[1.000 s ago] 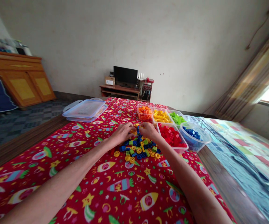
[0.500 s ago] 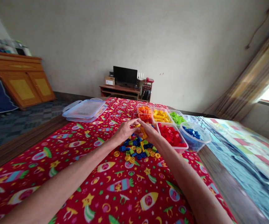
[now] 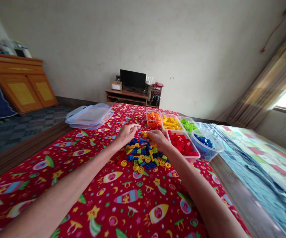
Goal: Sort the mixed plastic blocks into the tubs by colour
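A loose pile of toy building blocks (image 3: 143, 155), mixed yellow, blue and green with round wheel-like pieces, lies on the red patterned cloth (image 3: 108, 198). Above the pile's left far side is my left hand (image 3: 126, 134), its fingers stretched to the right and nothing visible in them. My right hand (image 3: 158, 137) is bent over the far right part of the pile, with fingers closed round yellow building blocks (image 3: 145, 134). Its palm hides part of them. Close by on the right stands a clear box of red blocks (image 3: 181, 143).
Behind the red box are tubs of orange blocks (image 3: 153, 119), yellow blocks (image 3: 171, 123) and green blocks (image 3: 188, 125). A round tub of blue blocks (image 3: 203, 141) stands at the right edge. Stacked clear lids (image 3: 90, 115) lie at the far left. A bed (image 3: 262, 158) adjoins on the right.
My hands were together over the pile and are now apart. The left hand has moved left; the right has lowered slightly, with yellow blocks at its fingers.
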